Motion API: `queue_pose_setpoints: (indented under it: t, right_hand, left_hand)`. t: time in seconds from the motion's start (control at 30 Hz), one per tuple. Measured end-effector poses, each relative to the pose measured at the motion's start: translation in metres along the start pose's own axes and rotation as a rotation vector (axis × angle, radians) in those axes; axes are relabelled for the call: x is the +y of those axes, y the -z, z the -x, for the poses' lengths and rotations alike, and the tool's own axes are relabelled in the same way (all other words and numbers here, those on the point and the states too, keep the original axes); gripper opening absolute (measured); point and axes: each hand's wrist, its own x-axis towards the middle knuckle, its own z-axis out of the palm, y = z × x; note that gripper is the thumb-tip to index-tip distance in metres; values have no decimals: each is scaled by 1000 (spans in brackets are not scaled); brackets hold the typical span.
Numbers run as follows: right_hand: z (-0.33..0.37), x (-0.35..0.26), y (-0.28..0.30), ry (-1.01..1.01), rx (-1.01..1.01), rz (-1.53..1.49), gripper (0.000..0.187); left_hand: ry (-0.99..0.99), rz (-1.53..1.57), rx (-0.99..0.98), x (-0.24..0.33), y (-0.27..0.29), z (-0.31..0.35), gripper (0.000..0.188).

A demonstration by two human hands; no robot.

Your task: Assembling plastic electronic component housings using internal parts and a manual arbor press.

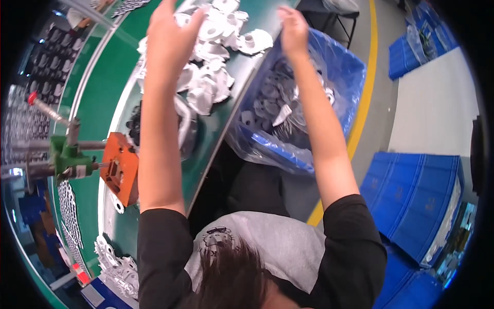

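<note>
From the head camera, the left hand (170, 31) rests spread open on a heap of white moulded plastic parts (211, 67) on the green worktable (103, 98), while the right hand (293, 28) pinches the rim of a blue plastic bag-lined bin (339, 77) (grey-white parts inside).

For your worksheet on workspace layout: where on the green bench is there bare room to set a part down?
Bare green bench lies between the white parts pile and the orange fixture. It is crowded under the left hand; the right hand is over the full blue bag.
</note>
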Motion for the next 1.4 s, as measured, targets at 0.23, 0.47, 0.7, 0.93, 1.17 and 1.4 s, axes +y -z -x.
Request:
queue_pose_setpoints:
  t: [0.23,0.47,0.7,0.93,1.17,1.4]
  right_hand:
    - [62,228,227,-668,313,389,41]
    - [199,348,333,-1012,346,685,73]
    - [165,358,227,-1082,-83,774,117]
    - [171,357,235,-1095,99,916,97]
    - [174,373,226,-895,-118,734,79]
    - [124,354,171,-818,298,-61,66]
  left_hand:
    - [385,623,-629,25,-276,93,36]
    - [758,135,-778,-161,-409,273,67]
    - [654,419,-799,-245,-447,267,93]
    - [849,88,-1212,-245,-459,259,94]
    - [817,311,-1037,-202,-473,252,78]
    - [1285,855,-692,-216,-485,236,77]
